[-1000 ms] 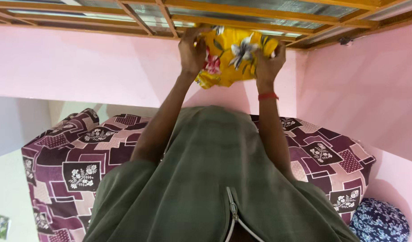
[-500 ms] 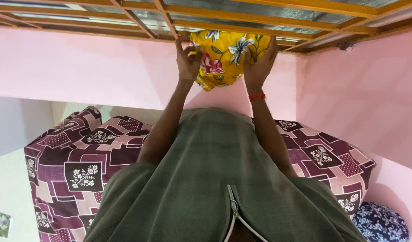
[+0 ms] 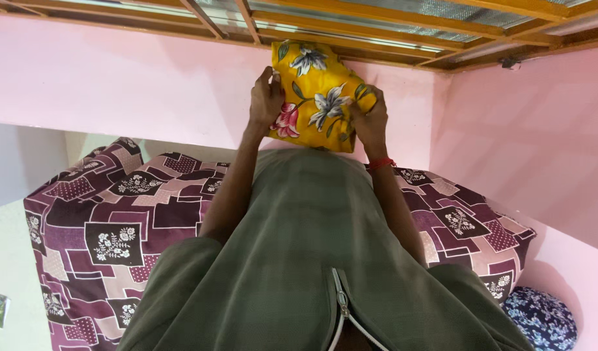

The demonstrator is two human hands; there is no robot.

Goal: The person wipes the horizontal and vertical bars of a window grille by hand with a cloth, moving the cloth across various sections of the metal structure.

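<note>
1. The room around me is bright and evenly lit; daylight comes through the mesh-covered wooden-framed window (image 3: 377,19) along the top edge.
2. Soft shadows only; a faint one lies on the pink plaster wall (image 3: 117,84) beside my left hand (image 3: 266,101), a deeper one under the patterned maroon mattress (image 3: 117,221) at lower right.
3. No glare; the yellow flowered folded cloth (image 3: 315,97) shows crisp print.
4. My green shirt (image 3: 299,260), closest to the lens, looks slightly soft; wide-angle bending tilts the walls at the edges.
</note>
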